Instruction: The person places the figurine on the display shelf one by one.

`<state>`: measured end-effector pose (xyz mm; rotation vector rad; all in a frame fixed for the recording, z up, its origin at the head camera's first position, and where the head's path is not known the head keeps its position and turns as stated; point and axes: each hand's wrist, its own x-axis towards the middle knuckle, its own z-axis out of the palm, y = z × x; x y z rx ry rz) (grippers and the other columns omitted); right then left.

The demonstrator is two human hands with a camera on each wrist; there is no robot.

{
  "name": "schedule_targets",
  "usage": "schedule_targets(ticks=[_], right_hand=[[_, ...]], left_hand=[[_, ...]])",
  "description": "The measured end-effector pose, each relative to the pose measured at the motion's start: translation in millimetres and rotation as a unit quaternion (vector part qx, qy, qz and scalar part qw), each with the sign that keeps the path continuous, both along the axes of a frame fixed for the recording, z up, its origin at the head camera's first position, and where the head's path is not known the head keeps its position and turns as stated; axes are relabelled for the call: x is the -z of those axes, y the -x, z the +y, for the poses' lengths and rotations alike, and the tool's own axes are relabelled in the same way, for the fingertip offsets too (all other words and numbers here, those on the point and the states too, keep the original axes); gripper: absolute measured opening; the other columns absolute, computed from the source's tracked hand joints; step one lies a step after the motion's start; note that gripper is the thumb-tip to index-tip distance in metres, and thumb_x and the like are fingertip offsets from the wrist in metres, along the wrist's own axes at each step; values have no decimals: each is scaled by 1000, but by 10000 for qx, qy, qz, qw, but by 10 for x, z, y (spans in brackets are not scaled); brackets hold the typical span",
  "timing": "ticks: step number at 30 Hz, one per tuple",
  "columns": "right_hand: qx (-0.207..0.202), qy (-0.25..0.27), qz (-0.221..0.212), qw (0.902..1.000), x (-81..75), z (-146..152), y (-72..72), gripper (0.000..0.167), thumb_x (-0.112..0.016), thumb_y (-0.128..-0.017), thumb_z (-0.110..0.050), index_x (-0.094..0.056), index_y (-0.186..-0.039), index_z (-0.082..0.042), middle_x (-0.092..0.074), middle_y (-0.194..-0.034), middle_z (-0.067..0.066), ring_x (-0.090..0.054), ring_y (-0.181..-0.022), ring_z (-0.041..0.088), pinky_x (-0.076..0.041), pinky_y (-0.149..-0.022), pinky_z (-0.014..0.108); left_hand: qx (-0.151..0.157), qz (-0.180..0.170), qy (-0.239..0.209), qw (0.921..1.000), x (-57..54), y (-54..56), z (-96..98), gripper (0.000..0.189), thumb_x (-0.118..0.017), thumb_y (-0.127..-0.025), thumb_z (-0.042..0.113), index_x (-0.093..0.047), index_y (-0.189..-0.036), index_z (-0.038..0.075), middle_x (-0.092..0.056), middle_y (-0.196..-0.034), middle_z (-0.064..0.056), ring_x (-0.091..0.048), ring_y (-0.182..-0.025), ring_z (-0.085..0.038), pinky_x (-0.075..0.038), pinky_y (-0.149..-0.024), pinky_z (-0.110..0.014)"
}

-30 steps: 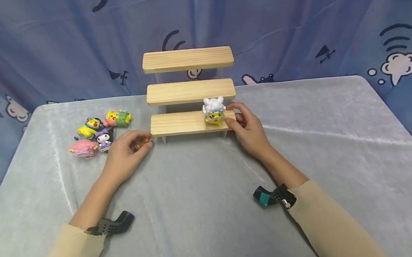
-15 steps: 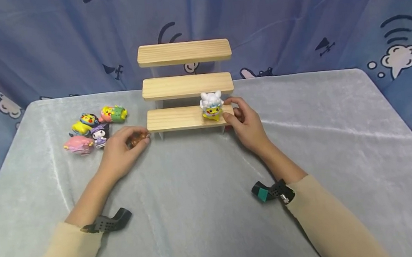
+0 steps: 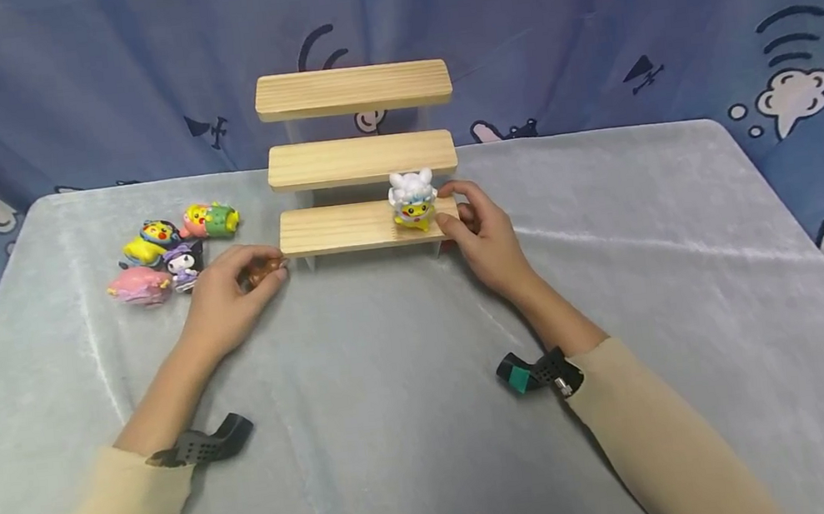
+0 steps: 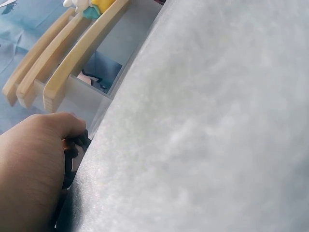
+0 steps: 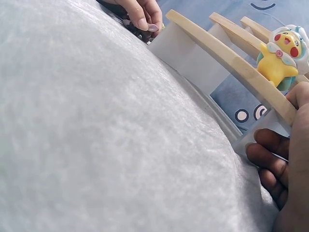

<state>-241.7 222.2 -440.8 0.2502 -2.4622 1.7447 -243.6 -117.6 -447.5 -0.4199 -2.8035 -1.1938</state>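
A yellow Pikachu figurine in a white fluffy hooded costume point(image 3: 414, 206) stands upright near the right end of the lowest shelf of a three-tier wooden display stand point(image 3: 334, 230). My right hand point(image 3: 487, 236) grips that end, thumb and index finger over the board close beside the figurine, other fingers curled below it, as the right wrist view shows. At the opposite end my left hand point(image 3: 224, 298) rests on the table with bent fingers, its fingertips close to the board. Brownish shapes under those fingers are shadowed, and whether it holds something is unclear.
Left of my left hand lie several figurines: a pink one point(image 3: 139, 286), a black-and-lilac one point(image 3: 183, 266), a yellow-and-blue one point(image 3: 148, 243) and a green-and-pink one point(image 3: 210, 220). A grey velvety cloth point(image 3: 381, 394) covers the table. A blue patterned curtain point(image 3: 554, 33) hangs behind.
The head view has shifted, so everything sits slightly higher and further left. Both hands, the figurine and the stand keep about the same positions relative to each other.
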Motion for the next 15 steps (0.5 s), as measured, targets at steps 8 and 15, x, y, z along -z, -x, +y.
schedule_targets(ticks=[8, 15], right_hand=[[3, 72, 6, 10000, -24, -15, 15, 29, -57, -100, -10, -55, -129, -6, -64, -78, 17, -54, -64, 11, -41, -57, 20], [40, 2, 6, 10000, -18, -12, 15, 29, -58, -100, -10, -55, -129, -5, -62, -76, 18, -52, -63, 11, -37, -56, 20]], left_hand=[[-20, 35, 33, 10000, -26, -17, -2, 26, -70, -95, 23, -72, -118, 10, -69, -102, -9, -52, -83, -14, -38, -73, -22], [2, -7, 32, 10000, -31, -19, -3, 29, -70, -95, 24, -71, -119, 9, -69, -105, -11, -53, -86, -16, -37, -73, -24]])
